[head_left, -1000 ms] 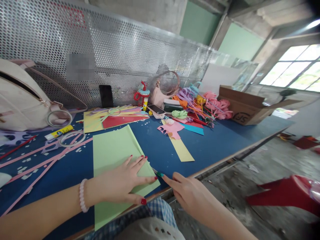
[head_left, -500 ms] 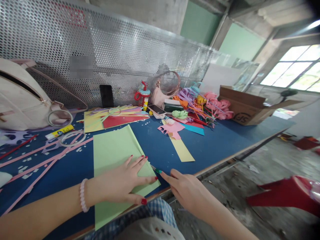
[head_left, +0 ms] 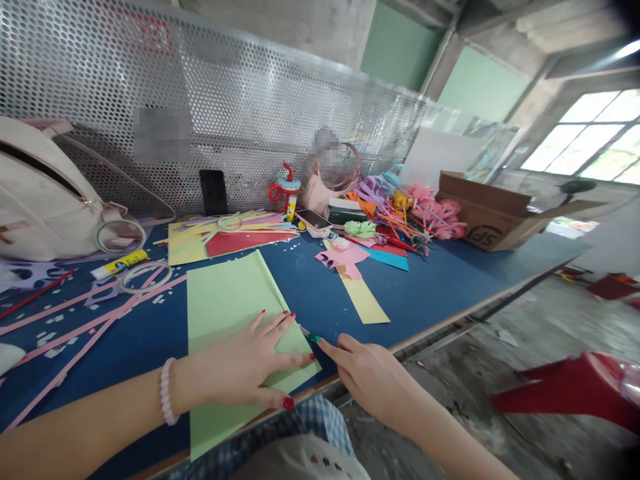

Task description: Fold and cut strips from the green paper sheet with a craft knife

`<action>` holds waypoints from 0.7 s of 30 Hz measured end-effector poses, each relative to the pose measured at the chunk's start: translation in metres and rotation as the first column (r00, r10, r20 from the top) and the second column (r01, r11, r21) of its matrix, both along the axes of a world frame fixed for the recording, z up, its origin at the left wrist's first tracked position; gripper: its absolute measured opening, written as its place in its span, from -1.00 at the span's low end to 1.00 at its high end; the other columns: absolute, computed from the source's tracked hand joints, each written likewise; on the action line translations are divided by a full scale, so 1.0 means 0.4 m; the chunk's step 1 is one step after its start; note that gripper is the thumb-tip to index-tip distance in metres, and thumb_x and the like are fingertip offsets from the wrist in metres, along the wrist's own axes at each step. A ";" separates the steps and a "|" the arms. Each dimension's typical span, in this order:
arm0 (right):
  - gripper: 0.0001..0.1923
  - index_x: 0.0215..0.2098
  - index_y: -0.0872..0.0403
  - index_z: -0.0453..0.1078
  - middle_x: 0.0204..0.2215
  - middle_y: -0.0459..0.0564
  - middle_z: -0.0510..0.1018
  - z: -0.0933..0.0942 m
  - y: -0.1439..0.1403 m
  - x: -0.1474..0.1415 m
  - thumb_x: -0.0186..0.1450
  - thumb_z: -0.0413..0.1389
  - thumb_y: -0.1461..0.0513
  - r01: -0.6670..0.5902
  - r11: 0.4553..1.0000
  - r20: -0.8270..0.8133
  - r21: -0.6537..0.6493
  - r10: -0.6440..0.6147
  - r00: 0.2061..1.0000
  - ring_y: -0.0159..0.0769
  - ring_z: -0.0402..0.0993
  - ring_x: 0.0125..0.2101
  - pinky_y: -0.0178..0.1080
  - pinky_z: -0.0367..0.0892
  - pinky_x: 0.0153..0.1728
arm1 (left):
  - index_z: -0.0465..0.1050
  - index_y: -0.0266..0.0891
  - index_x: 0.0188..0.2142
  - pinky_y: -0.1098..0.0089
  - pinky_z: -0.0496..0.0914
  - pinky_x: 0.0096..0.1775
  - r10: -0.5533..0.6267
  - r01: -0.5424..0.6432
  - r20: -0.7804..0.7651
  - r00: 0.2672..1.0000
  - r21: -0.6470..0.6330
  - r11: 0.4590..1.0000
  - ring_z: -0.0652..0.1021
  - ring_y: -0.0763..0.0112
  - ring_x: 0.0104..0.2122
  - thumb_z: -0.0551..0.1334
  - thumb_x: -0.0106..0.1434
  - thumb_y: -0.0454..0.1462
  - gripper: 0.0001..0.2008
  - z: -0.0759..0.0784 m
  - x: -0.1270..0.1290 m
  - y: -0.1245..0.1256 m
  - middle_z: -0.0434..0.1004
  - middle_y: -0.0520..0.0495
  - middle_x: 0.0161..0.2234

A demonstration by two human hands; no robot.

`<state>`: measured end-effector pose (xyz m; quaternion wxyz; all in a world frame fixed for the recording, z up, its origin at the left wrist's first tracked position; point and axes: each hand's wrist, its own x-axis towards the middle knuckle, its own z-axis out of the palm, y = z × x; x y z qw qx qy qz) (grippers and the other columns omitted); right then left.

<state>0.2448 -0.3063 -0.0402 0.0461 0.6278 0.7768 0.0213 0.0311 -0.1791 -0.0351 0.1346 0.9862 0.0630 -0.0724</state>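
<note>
The left hand (head_left: 245, 367) lies flat, fingers spread, palm down on the near right part of a light green paper sheet (head_left: 225, 313), gripping nothing and simply pressing on it. The sheet lies on the blue table (head_left: 450, 287), its near end reaching over the table's front edge and its long right edge running away from the person. Just beside that edge, the right hand (head_left: 370, 377) points its index finger forward, the green-painted fingertip touching the table right at the sheet's edge; the other fingers curl loosely and hold nothing. To the left of the sheet lie long pink paper strips (head_left: 85, 327) and small white scraps, with a clear tape ring (head_left: 145, 277) and a yellow glue stick (head_left: 117, 265) beyond them. To the right lies a pale yellow strip (head_left: 365, 300) beneath a pink cutout (head_left: 343, 257). Farther back is a stack of yellow and red paper (head_left: 225, 237), a black phone (head_left: 213, 192) leaning on the perforated metal panel (head_left: 240, 100), a small drink bottle (head_left: 287, 193), a pink handbag (head_left: 325, 187) and a pile of coloured paper curls (head_left: 400, 207). A white backpack (head_left: 45, 193) sits far left, a cardboard box (head_left: 485, 213) far right.
</note>
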 end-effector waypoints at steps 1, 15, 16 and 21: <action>-0.50 0.18 0.09 0.30 -0.33 0.02 0.47 -0.001 0.001 0.000 0.28 -0.08 0.39 0.002 1.000 -0.001 0.000 -0.002 1.000 -0.36 0.43 -0.50 -0.26 0.08 -0.58 | 0.00 0.09 0.31 -0.30 -0.10 0.15 0.002 -0.002 0.001 1.000 -0.005 1.000 -0.14 -0.29 0.29 0.01 0.30 0.16 -0.36 0.001 0.000 0.000 -0.31 -0.32 0.36; -0.50 0.18 0.10 0.29 -0.32 0.04 0.48 0.015 0.033 -0.010 0.28 -0.08 0.39 0.025 0.999 0.009 -0.043 -0.024 1.000 -0.39 0.40 -0.50 -0.29 0.07 -0.57 | -0.12 0.14 0.33 -0.30 -0.10 0.16 0.003 -0.002 -0.060 0.998 0.015 1.000 -0.20 -0.20 0.30 -0.04 0.32 0.16 -0.35 0.015 0.006 -0.003 -0.30 -0.35 0.35; -0.50 0.18 0.10 0.30 -0.32 0.04 0.48 0.015 0.035 -0.010 0.28 -0.07 0.38 0.021 0.999 0.003 -0.038 -0.021 1.000 -0.39 0.40 -0.50 -0.29 0.08 -0.57 | -0.12 0.13 0.33 -0.29 -0.10 0.16 0.002 -0.001 -0.059 0.998 0.018 1.000 -0.20 -0.18 0.30 -0.05 0.32 0.17 -0.35 0.014 0.005 -0.003 -0.30 -0.36 0.35; -0.51 0.17 0.12 0.30 -0.32 0.04 0.48 0.013 0.044 -0.011 0.29 -0.08 0.38 0.015 0.999 0.000 -0.031 -0.015 1.000 -0.37 0.41 -0.48 -0.29 0.14 -0.54 | -0.06 0.05 0.33 -0.26 -0.11 0.18 -0.002 0.002 -0.018 1.000 0.009 1.000 -0.19 -0.17 0.31 -0.04 0.31 0.17 -0.33 0.007 0.001 -0.001 -0.30 -0.33 0.36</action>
